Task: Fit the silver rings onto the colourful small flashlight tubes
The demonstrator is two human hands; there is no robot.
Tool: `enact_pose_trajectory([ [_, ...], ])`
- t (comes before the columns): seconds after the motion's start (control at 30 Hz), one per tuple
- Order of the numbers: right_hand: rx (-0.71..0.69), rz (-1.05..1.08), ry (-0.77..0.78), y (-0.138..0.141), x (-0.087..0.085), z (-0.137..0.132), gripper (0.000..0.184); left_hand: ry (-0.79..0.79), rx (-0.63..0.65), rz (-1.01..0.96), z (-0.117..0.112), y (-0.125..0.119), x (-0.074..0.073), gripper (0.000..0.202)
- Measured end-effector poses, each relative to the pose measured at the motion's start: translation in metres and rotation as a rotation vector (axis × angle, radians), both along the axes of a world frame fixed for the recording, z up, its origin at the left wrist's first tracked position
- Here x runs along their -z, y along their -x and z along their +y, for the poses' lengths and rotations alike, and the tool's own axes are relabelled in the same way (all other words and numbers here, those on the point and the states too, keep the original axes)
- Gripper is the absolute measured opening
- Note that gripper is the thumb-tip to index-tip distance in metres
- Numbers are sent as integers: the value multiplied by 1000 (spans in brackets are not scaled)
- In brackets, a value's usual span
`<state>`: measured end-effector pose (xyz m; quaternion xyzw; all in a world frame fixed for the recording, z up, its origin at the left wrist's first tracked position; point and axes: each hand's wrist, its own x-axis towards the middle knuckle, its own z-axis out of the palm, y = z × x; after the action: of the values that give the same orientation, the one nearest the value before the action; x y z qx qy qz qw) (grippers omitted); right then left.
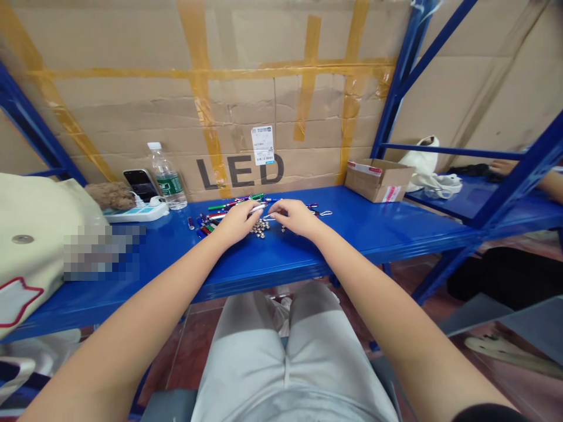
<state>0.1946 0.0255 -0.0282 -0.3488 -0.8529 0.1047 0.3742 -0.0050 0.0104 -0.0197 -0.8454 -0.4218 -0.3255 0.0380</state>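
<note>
My left hand (pixel 240 223) is closed around a slim silver-white pen-like tube (pixel 257 208), whose end points up to the right. Facing it, my right hand (pixel 295 215) pinches what looks like a thin white cord (pixel 268 217) between thumb and fingers; the hand partly hides it. Just below the fingertips lie several small shiny metal balls (pixel 261 228), too small to tell whether beads or bells. Behind and left of my hands spreads a loose pile of coloured pen-like tubes (pixel 217 208). A white looped cord (pixel 326 213) sticks out to the right.
A blue table (pixel 352 225) carries a water bottle (pixel 170 181), a phone (pixel 141 184) and a white power strip (pixel 145 213) on the left. Nearer stands a cream bag (pixel 39 234). A small cardboard box (pixel 377 179) sits back right. Beyond the frame post, another person's hand (pixel 504 167) shows.
</note>
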Motion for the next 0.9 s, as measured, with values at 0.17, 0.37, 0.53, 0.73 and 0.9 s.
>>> enact_pose_trajectory([
  [0.17, -73, 330, 133, 9, 2, -7, 15, 62, 12, -3, -7, -3, -5, 27],
  [0.37, -193, 564, 249, 12, 3, -2, 24, 121, 32, -81, -9, -4, -5, 25],
  [0.53, -24, 465, 108, 9, 4, -2, 15, 104, 7, -130, -9, -5, -3, 30],
  [0.73, 9, 261, -15, 11, 3, -7, 11, 104, -6, -154, -11, -8, -5, 26],
  [0.9, 28, 267, -48, 13, 2, -11, 15, 108, -68, -235, -15, -12, -9, 26],
])
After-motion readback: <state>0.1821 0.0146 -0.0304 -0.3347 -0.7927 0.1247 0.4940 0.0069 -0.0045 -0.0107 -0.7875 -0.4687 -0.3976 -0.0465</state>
